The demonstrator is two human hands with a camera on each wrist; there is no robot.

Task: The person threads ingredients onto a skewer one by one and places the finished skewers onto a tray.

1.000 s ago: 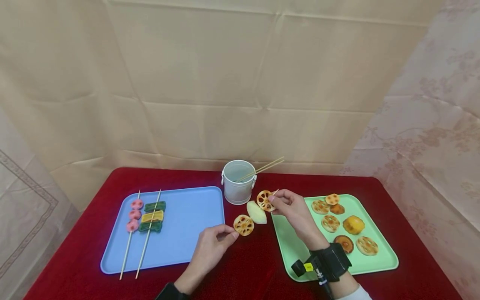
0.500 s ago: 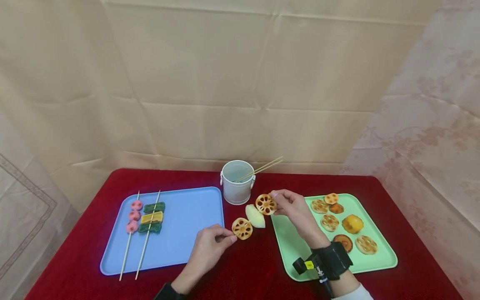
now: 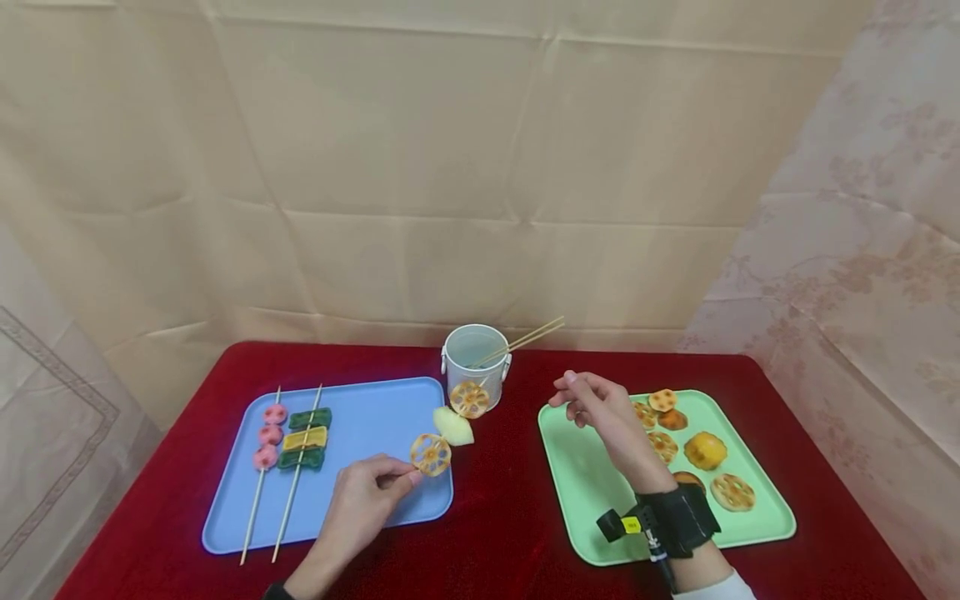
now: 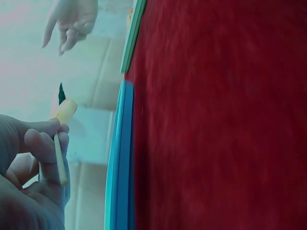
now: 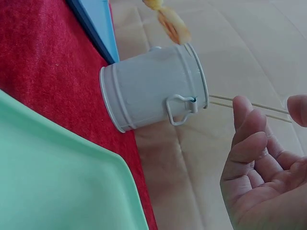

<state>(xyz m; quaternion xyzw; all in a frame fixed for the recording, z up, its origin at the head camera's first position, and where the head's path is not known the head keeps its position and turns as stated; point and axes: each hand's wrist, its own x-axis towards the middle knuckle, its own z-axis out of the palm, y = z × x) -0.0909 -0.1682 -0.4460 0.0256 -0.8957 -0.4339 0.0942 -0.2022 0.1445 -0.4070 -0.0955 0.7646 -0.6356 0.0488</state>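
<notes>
My left hand [image 3: 360,504] pinches a bamboo skewer [image 4: 61,160] near its lower part, over the right side of the blue tray [image 3: 375,417]. Threaded on it are a lotus root slice [image 3: 431,455] by the fingertips, a pale wedge-shaped piece [image 3: 453,427], and a second lotus root slice [image 3: 470,400] that overlaps the bucket in the head view. My right hand [image 3: 611,421] is raised above the left edge of the green tray [image 3: 562,483], fingers loosely bent, holding nothing. Its fingers [image 5: 247,148] also show in the right wrist view, before two bare skewers.
A white bucket [image 5: 148,91] with bare skewers [image 3: 536,333] stands at the back middle. On the blue tray lie a pink-piece skewer [image 3: 270,434] and a green-and-yellow one [image 3: 305,437]. The green tray holds lotus slices [image 3: 732,492], a yellow piece [image 3: 705,451] and other pieces.
My right hand has let go of the upper lotus root slice and drawn away to the right. My left hand has carried the loaded skewer leftward, over the blue tray.
</notes>
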